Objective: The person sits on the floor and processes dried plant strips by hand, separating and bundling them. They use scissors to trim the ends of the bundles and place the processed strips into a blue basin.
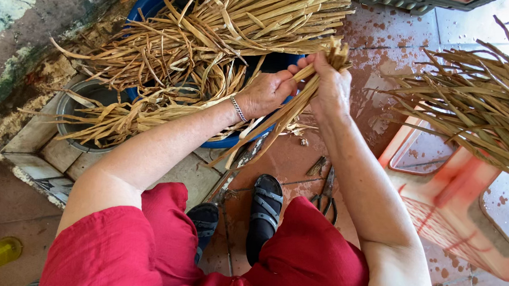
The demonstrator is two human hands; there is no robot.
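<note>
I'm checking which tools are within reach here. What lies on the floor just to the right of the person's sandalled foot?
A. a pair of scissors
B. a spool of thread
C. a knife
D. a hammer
A: a pair of scissors with dark handles lies on the reddish floor tiles beside the black sandal, below the two hands that grip a bundle of dried leaf strips.
</note>
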